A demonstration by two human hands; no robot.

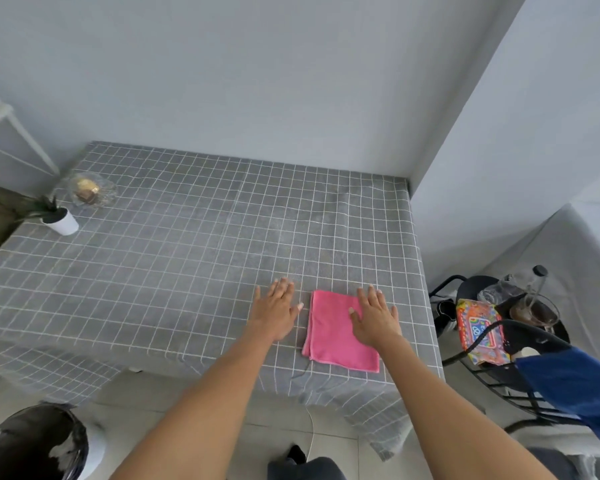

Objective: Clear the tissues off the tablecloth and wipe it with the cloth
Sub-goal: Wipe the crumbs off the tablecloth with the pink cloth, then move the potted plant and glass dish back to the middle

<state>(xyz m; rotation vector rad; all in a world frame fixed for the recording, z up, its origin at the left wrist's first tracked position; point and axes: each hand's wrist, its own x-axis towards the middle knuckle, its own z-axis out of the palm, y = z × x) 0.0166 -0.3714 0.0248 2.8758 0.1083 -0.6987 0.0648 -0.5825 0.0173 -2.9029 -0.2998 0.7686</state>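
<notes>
Cloth (340, 332), soft and light on the tablecloth (174, 244): we press our flat, spread right hand (374, 318) on it, left hand (278, 311) open, empty.

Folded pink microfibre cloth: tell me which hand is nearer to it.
Right. The right hand lies flat on the folded pink microfibre cloth's far right corner; the left hand rests on the grey checked tablecloth just left of it.

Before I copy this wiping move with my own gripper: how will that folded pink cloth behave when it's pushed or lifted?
The pink cloth looks soft and floppy: it lies in flat folded layers with uneven edges, so lifting it would probably let it unfold and droop. Pushed under the flat right hand, it may bunch or drag the checked tablecloth, which already shows creases. It is probably light.
</notes>
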